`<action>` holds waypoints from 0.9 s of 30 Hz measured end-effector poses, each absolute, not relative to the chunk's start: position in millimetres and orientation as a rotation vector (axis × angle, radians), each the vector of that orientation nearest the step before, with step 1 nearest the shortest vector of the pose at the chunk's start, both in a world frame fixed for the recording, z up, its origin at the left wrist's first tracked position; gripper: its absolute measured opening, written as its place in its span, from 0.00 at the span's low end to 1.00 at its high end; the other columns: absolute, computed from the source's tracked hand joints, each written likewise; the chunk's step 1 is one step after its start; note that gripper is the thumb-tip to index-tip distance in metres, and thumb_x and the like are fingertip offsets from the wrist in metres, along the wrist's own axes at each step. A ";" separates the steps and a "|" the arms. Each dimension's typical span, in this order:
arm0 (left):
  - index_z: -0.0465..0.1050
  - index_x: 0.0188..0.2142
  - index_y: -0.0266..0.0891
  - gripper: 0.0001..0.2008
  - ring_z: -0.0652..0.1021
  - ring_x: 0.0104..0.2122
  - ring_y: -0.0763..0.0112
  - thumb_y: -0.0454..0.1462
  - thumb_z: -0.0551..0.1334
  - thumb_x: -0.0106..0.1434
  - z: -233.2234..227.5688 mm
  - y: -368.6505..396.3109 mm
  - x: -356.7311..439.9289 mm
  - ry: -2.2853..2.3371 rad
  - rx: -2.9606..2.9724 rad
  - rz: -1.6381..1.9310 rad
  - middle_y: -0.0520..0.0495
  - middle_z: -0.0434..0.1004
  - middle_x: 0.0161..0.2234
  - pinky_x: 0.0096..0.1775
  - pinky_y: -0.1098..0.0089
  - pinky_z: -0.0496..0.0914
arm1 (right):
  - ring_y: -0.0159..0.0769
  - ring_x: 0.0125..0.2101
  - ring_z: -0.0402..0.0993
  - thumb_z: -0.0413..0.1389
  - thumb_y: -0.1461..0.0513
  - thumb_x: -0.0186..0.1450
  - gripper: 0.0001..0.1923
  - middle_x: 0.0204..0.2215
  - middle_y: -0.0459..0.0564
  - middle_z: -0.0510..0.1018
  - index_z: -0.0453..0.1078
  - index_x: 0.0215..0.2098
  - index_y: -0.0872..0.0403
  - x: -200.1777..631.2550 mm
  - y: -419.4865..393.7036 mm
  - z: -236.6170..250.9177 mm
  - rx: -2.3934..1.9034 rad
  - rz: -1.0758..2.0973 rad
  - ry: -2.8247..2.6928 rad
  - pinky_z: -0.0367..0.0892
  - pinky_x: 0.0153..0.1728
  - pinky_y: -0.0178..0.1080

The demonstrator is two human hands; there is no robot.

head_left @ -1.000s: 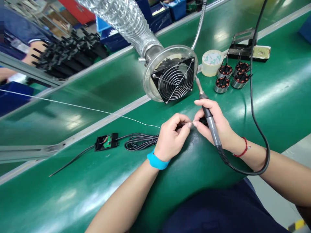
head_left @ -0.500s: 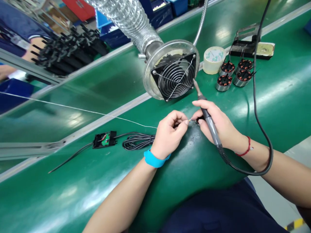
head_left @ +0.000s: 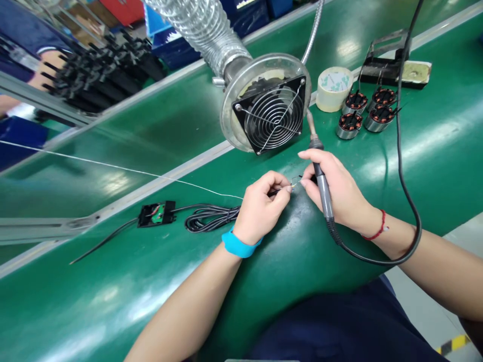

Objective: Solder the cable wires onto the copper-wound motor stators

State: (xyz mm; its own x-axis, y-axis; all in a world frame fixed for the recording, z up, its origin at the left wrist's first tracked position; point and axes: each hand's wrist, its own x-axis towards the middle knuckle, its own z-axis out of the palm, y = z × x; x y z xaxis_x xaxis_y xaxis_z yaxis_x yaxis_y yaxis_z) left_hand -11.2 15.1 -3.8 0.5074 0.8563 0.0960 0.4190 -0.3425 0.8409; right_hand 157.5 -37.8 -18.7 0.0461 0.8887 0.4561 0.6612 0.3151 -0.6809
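I see left hand (head_left: pixel 260 208) fingers pinching thin wire end (head_left: pixel 281 190); right hand (head_left: pixel 339 193) gripping soldering iron (head_left: pixel 320 178), fingertips meeting wire above worktop (head_left: pixel 151 301).

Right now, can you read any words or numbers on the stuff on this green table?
No readable words or numbers.
Tape roll: faint greenish marks on its top, too blurred to read.
Small circuit board: any print too small to tell.
Soldering iron in the right hand: no label visible.
Blue wristband: plain.

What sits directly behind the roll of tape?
Behind the roll of tape the green belt runs to a pale rail; a black stand lies to its right. The roll hides its own footprint.
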 end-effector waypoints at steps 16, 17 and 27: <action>0.69 0.29 0.38 0.05 0.71 0.26 0.77 0.29 0.59 0.61 -2.0 1.7 -8.1 1.011 2.241 0.799 0.54 0.73 0.26 0.30 0.75 0.65 | 0.36 0.31 0.76 0.60 0.64 0.65 0.23 0.34 0.46 0.80 0.69 0.57 0.45 173.3 -102.3 -3.5 -1.354 0.272 -1.471 0.74 0.35 0.42; 0.68 0.29 0.38 0.05 0.71 0.26 0.77 0.29 0.60 0.61 -2.2 1.2 -7.7 1.018 2.262 0.809 0.54 0.73 0.26 0.30 0.75 0.65 | 0.36 0.29 0.75 0.61 0.64 0.64 0.22 0.33 0.46 0.79 0.70 0.56 0.45 172.3 -105.0 -5.8 -1.316 0.271 -1.468 0.74 0.32 0.41; 0.67 0.28 0.39 0.06 0.70 0.24 0.77 0.29 0.59 0.60 -1.3 -1.0 -5.7 1.066 2.330 0.839 0.54 0.71 0.25 0.29 0.75 0.64 | 0.31 0.26 0.78 0.55 0.65 0.65 0.08 0.31 0.47 0.82 0.71 0.42 0.50 169.5 -98.2 -1.0 -1.173 0.294 -1.594 0.76 0.28 0.33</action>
